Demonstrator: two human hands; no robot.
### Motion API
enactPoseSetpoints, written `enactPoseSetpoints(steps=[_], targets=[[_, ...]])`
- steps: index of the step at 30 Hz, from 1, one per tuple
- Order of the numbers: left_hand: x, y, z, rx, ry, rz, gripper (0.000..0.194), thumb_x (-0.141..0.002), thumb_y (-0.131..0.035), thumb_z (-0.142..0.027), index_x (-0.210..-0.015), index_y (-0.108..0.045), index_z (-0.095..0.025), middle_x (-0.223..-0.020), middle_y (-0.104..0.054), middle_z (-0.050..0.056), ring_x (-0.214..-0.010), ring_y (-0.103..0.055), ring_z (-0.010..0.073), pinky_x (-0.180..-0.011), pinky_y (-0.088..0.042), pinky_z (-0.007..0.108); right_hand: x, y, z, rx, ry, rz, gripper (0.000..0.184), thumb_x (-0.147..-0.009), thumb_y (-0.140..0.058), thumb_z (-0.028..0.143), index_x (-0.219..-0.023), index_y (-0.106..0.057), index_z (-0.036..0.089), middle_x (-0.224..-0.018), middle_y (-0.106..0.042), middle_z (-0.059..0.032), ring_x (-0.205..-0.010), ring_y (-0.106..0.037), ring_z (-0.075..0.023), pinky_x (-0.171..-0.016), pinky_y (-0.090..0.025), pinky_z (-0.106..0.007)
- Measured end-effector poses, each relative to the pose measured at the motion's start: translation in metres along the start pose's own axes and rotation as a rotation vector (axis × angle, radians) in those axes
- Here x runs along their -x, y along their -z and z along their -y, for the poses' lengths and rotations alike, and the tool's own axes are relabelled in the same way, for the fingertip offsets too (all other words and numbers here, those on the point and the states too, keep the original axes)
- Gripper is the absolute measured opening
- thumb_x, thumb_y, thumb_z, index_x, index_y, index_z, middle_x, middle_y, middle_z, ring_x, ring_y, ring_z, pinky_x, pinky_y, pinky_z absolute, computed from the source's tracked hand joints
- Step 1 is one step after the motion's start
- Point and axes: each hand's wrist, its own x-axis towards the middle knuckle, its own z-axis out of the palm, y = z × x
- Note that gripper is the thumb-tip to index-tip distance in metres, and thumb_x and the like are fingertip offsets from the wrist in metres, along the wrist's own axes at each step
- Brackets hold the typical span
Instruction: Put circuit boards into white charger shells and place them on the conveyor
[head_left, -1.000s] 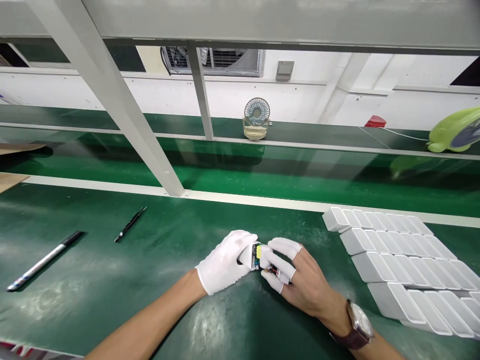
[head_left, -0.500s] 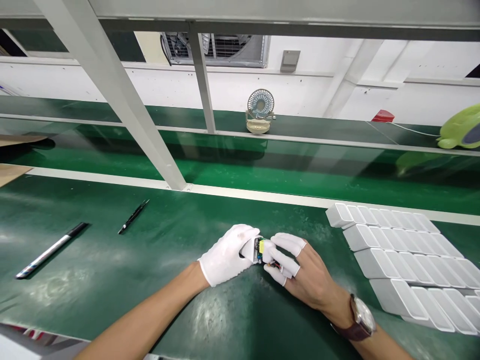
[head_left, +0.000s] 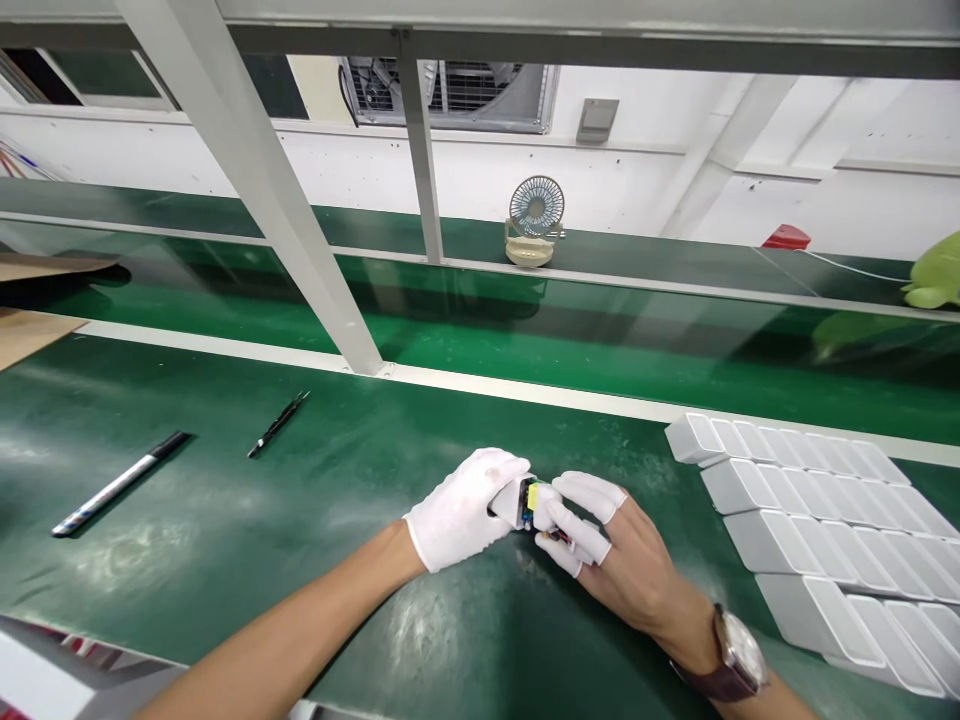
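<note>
My left hand [head_left: 465, 510], in a white glove, is closed round a small white plastic casing [head_left: 512, 500] low over the green table. My right hand [head_left: 600, 545] wears white finger cots and a wristwatch. Its fingertips pinch a small circuit board with a yellow part and red wires [head_left: 534, 502] at the casing's open end. Both hands meet at the middle of the table's near side. How far the board sits inside the casing is hidden by the fingers.
Rows of white open casings [head_left: 817, 520] lie at the right. A marker pen [head_left: 120, 483] and black tweezers [head_left: 279, 424] lie at the left. Beyond a slanted grey frame post [head_left: 285, 230] runs a green conveyor belt [head_left: 525, 320], with a small desk fan [head_left: 535, 220] behind it.
The view has drifted slightly, so everything sits a little further right in the frame. Both hands keep the same grip on the casing and board, with only small finger movements.
</note>
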Motion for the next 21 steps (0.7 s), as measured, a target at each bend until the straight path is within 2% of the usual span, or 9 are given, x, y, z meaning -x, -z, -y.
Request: enactPoseSetpoints(steps=[5, 10, 13, 15, 17, 19, 21], targets=[[0.001, 0.001, -0.002, -0.004, 0.045, 0.016, 0.063, -0.078, -0.064, -0.006, -0.135, -0.045, -0.023, -0.125, -0.06, 0.011, -0.119, -0.058, 0.025, -0.1, -0.053, 0.043, -0.003, 0.002, 0.0, -0.033, -0.004, -0.026, 0.056, -0.081, -0.078, 0.013, -0.133, -0.057, 0.016, -0.122, -0.064, -0.0145, -0.122, -0.058, -0.03, -0.098, -0.054, -0.048], [0.003, 0.004, 0.006, -0.066, 0.381, 0.063, 0.064, -0.077, -0.075, -0.025, -0.135, -0.048, -0.028, -0.129, -0.061, 0.008, -0.121, -0.059, 0.0279, -0.103, -0.051, 0.045, -0.006, 0.003, -0.001, -0.179, -0.097, -0.158, 0.064, -0.078, -0.079, 0.009, -0.137, -0.055, 0.017, -0.123, -0.062, -0.0152, -0.118, -0.059, -0.031, -0.095, -0.055, -0.051], [0.003, 0.011, 0.013, -0.154, 0.497, 0.066, 0.082, -0.074, -0.08, -0.032, -0.145, -0.04, -0.028, -0.136, -0.058, 0.011, -0.132, -0.051, 0.0347, -0.106, -0.047, 0.052, -0.009, 0.004, 0.0, -0.31, -0.154, -0.204, 0.064, -0.078, -0.077, 0.004, -0.137, -0.055, 0.016, -0.124, -0.061, -0.0166, -0.118, -0.059, -0.032, -0.093, -0.055, -0.054], [0.001, 0.019, 0.011, -0.207, 0.479, 0.012, 0.104, -0.064, -0.087, -0.037, -0.15, -0.031, -0.025, -0.146, -0.049, 0.015, -0.138, -0.044, 0.0398, -0.108, -0.043, 0.056, -0.01, 0.005, 0.002, -0.382, -0.18, -0.226, 0.063, -0.078, -0.076, 0.001, -0.136, -0.056, 0.016, -0.125, -0.061, -0.0173, -0.117, -0.059, -0.0321, -0.092, -0.054, -0.054], [-0.001, 0.027, 0.002, -0.23, 0.365, -0.067, 0.116, -0.053, -0.093, -0.041, -0.15, -0.031, -0.024, -0.146, -0.047, 0.016, -0.136, -0.044, 0.0414, -0.109, -0.042, 0.058, -0.012, 0.006, 0.004, -0.435, -0.189, -0.239, 0.062, -0.078, -0.075, -0.001, -0.134, -0.056, 0.016, -0.124, -0.061, -0.0173, -0.116, -0.059, -0.0322, -0.092, -0.054, -0.055], [-0.001, 0.032, -0.011, -0.182, 0.228, -0.117, 0.115, -0.052, -0.094, -0.041, -0.148, -0.033, -0.026, -0.134, -0.055, 0.013, -0.125, -0.054, 0.0363, -0.105, -0.046, 0.055, -0.012, 0.008, 0.006, -0.477, -0.193, -0.242, 0.062, -0.078, -0.075, -0.002, -0.134, -0.056, 0.015, -0.123, -0.061, -0.0172, -0.116, -0.059, -0.0324, -0.092, -0.054, -0.055], [0.0, 0.032, -0.025, -0.063, 0.186, -0.093, 0.112, -0.056, -0.093, -0.038, -0.149, -0.03, -0.029, -0.121, -0.06, 0.008, -0.106, -0.062, 0.0274, -0.095, -0.053, 0.047, -0.011, 0.008, 0.009, -0.507, -0.201, -0.233, 0.064, -0.077, -0.075, -0.002, -0.135, -0.054, 0.014, -0.124, -0.06, -0.0178, -0.117, -0.059, -0.0327, -0.092, -0.054, -0.055]])
